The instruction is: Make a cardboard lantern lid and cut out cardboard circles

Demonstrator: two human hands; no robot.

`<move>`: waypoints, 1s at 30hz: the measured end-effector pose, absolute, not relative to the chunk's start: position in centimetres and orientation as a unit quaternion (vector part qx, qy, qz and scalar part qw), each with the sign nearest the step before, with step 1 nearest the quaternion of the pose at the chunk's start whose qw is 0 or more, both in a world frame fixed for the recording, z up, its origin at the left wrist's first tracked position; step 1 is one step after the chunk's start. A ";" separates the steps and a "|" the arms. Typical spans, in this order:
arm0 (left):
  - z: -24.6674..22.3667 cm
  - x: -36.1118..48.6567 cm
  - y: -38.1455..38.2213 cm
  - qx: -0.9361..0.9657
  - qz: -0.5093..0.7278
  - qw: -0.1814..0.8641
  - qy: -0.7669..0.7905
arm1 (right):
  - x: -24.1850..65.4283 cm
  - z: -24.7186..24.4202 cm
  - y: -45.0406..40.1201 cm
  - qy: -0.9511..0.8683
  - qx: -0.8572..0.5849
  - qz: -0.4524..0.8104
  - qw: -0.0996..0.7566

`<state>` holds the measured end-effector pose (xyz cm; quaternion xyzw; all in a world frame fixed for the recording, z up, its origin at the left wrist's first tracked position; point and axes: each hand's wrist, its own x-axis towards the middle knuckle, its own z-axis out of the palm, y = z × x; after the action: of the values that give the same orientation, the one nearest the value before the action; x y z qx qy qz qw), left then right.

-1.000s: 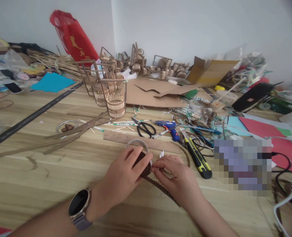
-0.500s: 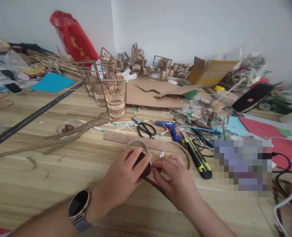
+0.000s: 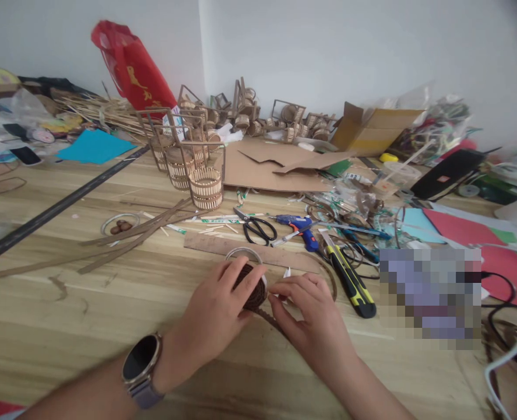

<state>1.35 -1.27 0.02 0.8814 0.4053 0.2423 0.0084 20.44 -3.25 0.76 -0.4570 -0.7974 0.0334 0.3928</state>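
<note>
My left hand (image 3: 210, 318), with a watch on its wrist, is wrapped over a tight round coil of dark brown ridged cardboard strip (image 3: 255, 287). A loose length of brown strip (image 3: 268, 318) runs from the coil's lower edge to beneath my right hand (image 3: 315, 315). The right thumb and forefinger are pinched together at the coil's right edge, and what lies between them is hidden. Just behind the coil shows a pale ring (image 3: 244, 252), partly covered by my left fingers. A wooden strip (image 3: 215, 245) lies flat beyond it.
Black scissors (image 3: 258, 228), a blue glue gun (image 3: 300, 227) and a yellow-black box cutter (image 3: 349, 283) lie beyond my hands. Small slatted baskets (image 3: 206, 189) stand farther back, near torn cardboard (image 3: 276, 175). Long brown strips (image 3: 140, 236) lie at left.
The coil and my left fingers have turned slightly, so more of the coil's ridged face shows. My right hand stays pinched at the same edge.
</note>
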 end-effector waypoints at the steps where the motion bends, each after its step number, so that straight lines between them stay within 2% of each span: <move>1: 0.0 1.4 -1.3 0.880 0.244 0.008 0.407 | 20.4 0.7 -3.3 -0.797 -0.455 0.034 0.396; 22: -0.3 1.8 -2.1 0.890 0.199 0.018 0.409 | 20.3 0.3 -3.2 -0.820 -0.470 -0.046 0.323; 30: -0.3 1.5 -1.5 0.896 0.209 0.043 0.390 | 20.7 0.4 -2.9 -0.828 -0.464 -0.021 0.314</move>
<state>1.52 -1.51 -0.32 0.8959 0.3898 0.2090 0.0429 20.68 -2.86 0.39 -0.4642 -0.8279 -0.0210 0.3141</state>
